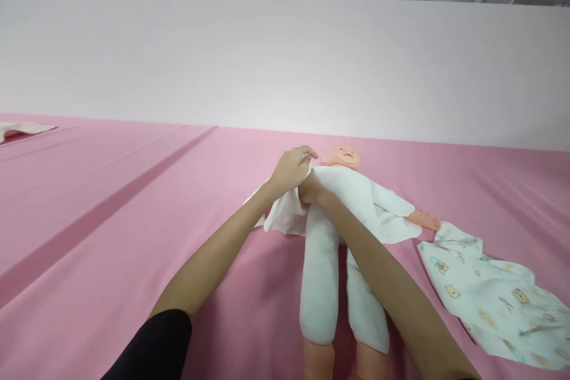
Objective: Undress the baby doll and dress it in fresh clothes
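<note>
A baby doll (342,157) lies on its back on the pink sheet (111,202), head away from me, dressed in a white garment (356,202) with long white legs. My left hand (291,169) is closed on the garment's loose left flap near the doll's shoulder. My right hand (309,189) sits under that flap at the doll's chest; its fingers are hidden by the cloth and my left hand. The doll's left arm (425,219) sticks out to the right from its sleeve.
A white cloth with a bear print (494,297) lies on the sheet at the right, touching the doll's hand. Another pale cloth (22,129) shows at the far left edge. A plain pale wall (285,59) rises behind the pink surface.
</note>
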A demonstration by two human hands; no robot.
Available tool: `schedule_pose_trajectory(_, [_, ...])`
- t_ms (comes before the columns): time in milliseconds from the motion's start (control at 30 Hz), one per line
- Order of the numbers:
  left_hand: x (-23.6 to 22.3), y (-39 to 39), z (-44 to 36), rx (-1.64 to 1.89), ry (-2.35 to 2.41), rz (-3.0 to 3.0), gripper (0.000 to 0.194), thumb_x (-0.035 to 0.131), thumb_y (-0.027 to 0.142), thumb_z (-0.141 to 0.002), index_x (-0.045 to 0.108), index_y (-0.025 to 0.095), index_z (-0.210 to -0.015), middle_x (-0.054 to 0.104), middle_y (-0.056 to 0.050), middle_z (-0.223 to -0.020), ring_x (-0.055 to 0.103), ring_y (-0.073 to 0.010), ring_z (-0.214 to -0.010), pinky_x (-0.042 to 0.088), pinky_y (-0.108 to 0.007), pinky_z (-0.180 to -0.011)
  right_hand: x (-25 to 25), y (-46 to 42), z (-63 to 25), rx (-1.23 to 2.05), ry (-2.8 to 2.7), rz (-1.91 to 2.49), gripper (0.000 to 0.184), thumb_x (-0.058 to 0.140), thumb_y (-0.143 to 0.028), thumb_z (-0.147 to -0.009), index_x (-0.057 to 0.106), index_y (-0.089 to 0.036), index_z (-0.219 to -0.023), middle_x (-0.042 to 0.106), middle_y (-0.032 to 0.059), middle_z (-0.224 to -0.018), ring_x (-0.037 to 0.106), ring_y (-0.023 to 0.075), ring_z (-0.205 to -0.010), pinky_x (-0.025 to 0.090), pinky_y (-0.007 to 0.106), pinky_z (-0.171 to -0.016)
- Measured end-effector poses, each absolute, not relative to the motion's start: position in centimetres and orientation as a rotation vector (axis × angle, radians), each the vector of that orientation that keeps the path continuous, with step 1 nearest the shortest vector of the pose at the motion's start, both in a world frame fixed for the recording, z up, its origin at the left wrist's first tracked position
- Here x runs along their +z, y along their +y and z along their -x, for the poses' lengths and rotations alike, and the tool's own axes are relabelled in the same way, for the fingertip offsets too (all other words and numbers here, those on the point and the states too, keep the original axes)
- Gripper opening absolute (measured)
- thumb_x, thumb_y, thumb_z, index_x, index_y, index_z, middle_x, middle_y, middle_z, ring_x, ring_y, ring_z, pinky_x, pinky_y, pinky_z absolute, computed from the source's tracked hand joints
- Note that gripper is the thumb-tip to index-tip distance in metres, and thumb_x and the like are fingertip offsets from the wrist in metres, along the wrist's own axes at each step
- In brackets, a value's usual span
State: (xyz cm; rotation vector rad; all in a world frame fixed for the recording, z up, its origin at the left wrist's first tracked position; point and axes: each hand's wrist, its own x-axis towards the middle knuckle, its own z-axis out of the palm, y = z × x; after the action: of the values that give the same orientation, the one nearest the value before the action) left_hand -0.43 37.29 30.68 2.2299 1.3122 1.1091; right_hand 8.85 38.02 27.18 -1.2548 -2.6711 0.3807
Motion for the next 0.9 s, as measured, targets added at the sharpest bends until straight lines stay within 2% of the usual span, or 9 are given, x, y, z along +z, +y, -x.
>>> schedule_pose_trajectory(133, [31.4,38.2,2.4,1.093,1.337,-2.185,0.034,0.037,0.012,-0.080,0.067,0.017,-0.096,0.066,-0.004,-0.109,0.056,-0.0173,-0.106,0.039,-0.030,-0.097,29.7,38.6,-12.3,0.700,-2.551,1.197,0.023,0.054,-0.027,-0.082,0.065,-0.015,-0.098,0.068,0.0052,-0.097,0.062,0.0195,-0.089,0.049,0.029,-0.079])
schedule_pose_trajectory(267, [31.2,38.4,2.3,1.018,1.189,-1.789,0.032,0.043,0.014,-0.080,0.067,0.013,-0.102,0.066,-0.008,-0.109,0.060,-0.0178,-0.098,0.043,-0.032,-0.093,31.0,39.6,-18.3,0.979,-1.986,1.170,0.025,0.055,-0.029,-0.080,0.067,-0.012,-0.094,0.067,0.0071,-0.101,0.062,0.0168,-0.091,0.049,0.025,-0.079])
schedule_pose_trajectory(400, [29.5,38.3,-0.2,1.028,1.176,-1.412,0.038,0.043,0.016,-0.084,0.059,0.016,-0.119,0.069,-0.009,-0.097,0.064,-0.0175,-0.080,0.050,-0.036,-0.081,29.4,40.9,-23.2,0.585,-1.624,1.749,0.029,0.048,-0.030,-0.083,0.067,-0.009,-0.083,0.068,0.0115,-0.085,0.063,0.0193,-0.081,0.047,0.025,-0.072])
schedule_pose_trajectory(467, [28.4,38.3,-1.8,1.001,1.158,-1.331,0.041,0.042,0.016,-0.085,0.055,0.017,-0.124,0.069,-0.010,-0.101,0.065,-0.0186,-0.084,0.050,-0.037,-0.082,28.1,41.5,-24.3,0.466,-1.615,2.056,0.032,0.045,-0.031,-0.085,0.067,-0.007,-0.083,0.067,0.0164,-0.087,0.063,0.0239,-0.085,0.045,0.028,-0.071])
schedule_pose_trajectory(500, [27.9,38.3,-2.5,1.005,1.138,-1.329,0.042,0.041,0.015,-0.086,0.054,0.016,-0.125,0.067,-0.010,-0.108,0.064,-0.0190,-0.092,0.049,-0.036,-0.086,27.6,41.8,-24.5,0.462,-1.641,2.133,0.033,0.044,-0.030,-0.086,0.066,-0.006,-0.086,0.066,0.0190,-0.091,0.062,0.0256,-0.089,0.044,0.029,-0.072])
schedule_pose_trajectory(567, [27.1,38.4,-3.9,1.050,1.102,-1.379,0.042,0.040,0.012,-0.085,0.054,0.013,-0.125,0.058,-0.010,-0.125,0.056,-0.0180,-0.112,0.041,-0.031,-0.097,26.8,42.3,-24.4,0.500,-1.691,2.159,0.033,0.040,-0.027,-0.087,0.065,-0.006,-0.093,0.064,0.0218,-0.102,0.060,0.0268,-0.095,0.043,0.029,-0.074])
schedule_pose_trajectory(633, [26.8,38.7,-4.8,1.082,1.081,-1.416,0.042,0.040,0.011,-0.085,0.053,0.011,-0.125,0.049,-0.009,-0.135,0.046,-0.0171,-0.123,0.035,-0.029,-0.103,26.5,42.7,-24.1,0.516,-1.709,2.142,0.034,0.037,-0.023,-0.086,0.063,-0.005,-0.098,0.061,0.0227,-0.109,0.059,0.0271,-0.098,0.042,0.028,-0.074])
schedule_pose_trajectory(767, [27.4,39.6,-6.1,1.121,1.022,-1.346,0.045,0.038,0.010,-0.085,0.050,0.010,-0.128,0.044,-0.010,-0.138,0.042,-0.0173,-0.127,0.035,-0.029,-0.103,26.8,43.2,-23.7,0.515,-1.701,2.145,0.039,0.035,-0.023,-0.084,0.059,-0.003,-0.106,0.059,0.0233,-0.114,0.058,0.0293,-0.101,0.042,0.029,-0.071])
schedule_pose_trajectory(900, [28.0,40.4,-6.8,1.161,0.947,-1.334,0.044,0.039,0.012,-0.085,0.051,0.009,-0.127,0.047,-0.012,-0.135,0.044,-0.0180,-0.126,0.034,-0.030,-0.103,27.1,43.0,-23.1,0.527,-1.714,2.123,0.037,0.040,-0.025,-0.081,0.059,-0.005,-0.106,0.062,0.0205,-0.109,0.061,0.0265,-0.092,0.042,0.027,-0.064])
